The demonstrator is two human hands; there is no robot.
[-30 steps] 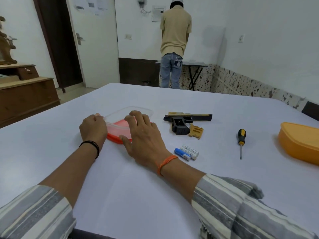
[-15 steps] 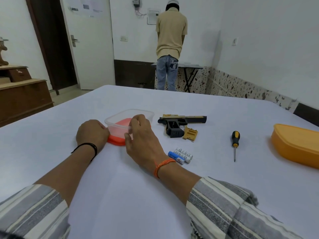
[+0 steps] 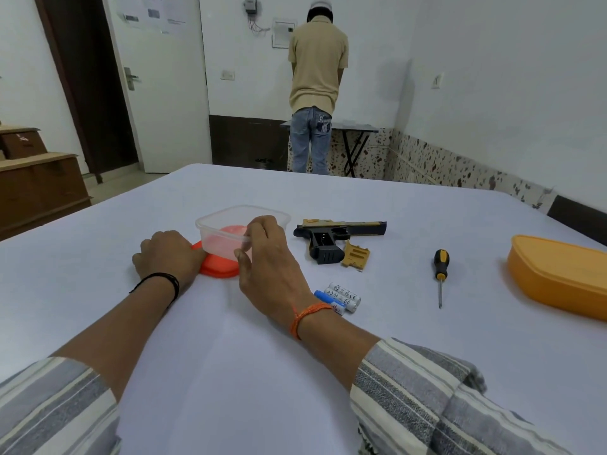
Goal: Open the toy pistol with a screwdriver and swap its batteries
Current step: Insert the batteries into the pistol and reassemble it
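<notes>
Centre frame, the right hand point(image 3: 269, 257) pinches the clear tub's point(image 3: 230, 231) near rim, while the left hand point(image 3: 167, 254) rests curled against its orange lid point(image 3: 218, 269), probably steadying it. The toy pistol point(image 3: 331, 233) lies opened right of centre beside its cover point(image 3: 356, 256), batteries point(image 3: 341, 295) and screwdriver point(image 3: 440, 274) within reach.

The clear tub point(image 3: 230, 233) has come up off the orange lid point(image 3: 219, 270). A second ago it sat pressed down on the lid with the right hand point(image 3: 267, 261) spread flat over its top; now that hand's grip pinches the near rim, fingers curled over the edge and thumb below, and the tub is tilted, its far side raised above the lid. The left hand point(image 3: 167, 256) has slid from the tub's left rim down to the lid's left edge, just left of the grip, where it presses the lid to the desk point(image 3: 427, 372).
</notes>
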